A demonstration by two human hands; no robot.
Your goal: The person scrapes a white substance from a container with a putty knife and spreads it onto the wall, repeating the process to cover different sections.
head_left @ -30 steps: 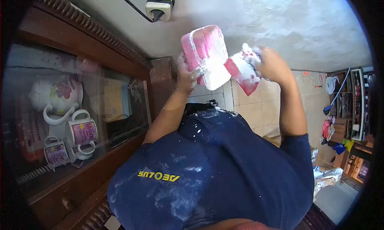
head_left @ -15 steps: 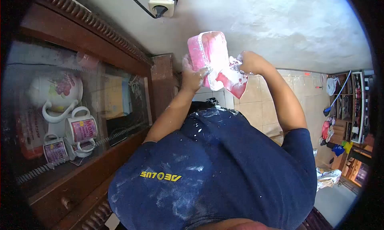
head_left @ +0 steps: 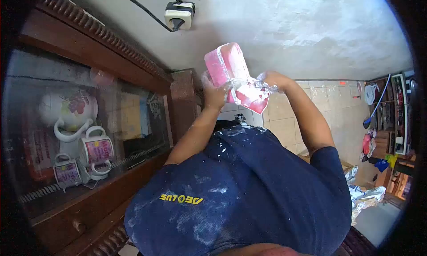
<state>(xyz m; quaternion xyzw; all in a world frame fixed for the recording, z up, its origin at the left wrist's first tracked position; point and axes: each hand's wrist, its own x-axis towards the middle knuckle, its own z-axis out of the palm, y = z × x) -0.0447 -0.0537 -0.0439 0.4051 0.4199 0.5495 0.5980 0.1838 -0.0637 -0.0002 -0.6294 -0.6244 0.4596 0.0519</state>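
My left hand (head_left: 214, 93) is wrapped round a pink plastic tub (head_left: 215, 68), which is tilted and smeared with white paste inside and along its rim. My right hand (head_left: 275, 81) is closed on a flat red scraper (head_left: 257, 103), its face largely coated in the same white paste. The scraper lies against the tub's lower edge, and paste sits where the two meet. White residue covers the fingers of both hands. Exactly how the right fingers grip the scraper is partly hidden by the paste.
A wooden cabinet (head_left: 111, 35) with glass holds several mugs (head_left: 98, 150) at the left. A socket (head_left: 179, 16) with a plugged-in cord hangs on the grey wall (head_left: 284, 38) ahead. Tiled floor (head_left: 284, 118) extends right towards a shelf rack (head_left: 386, 109); crumpled foil (head_left: 367, 200) lies lower right.
The tub has come slightly down and left in view and tilts more. The scraper has turned and sits closer across the tub's edge. The view has shifted a little.
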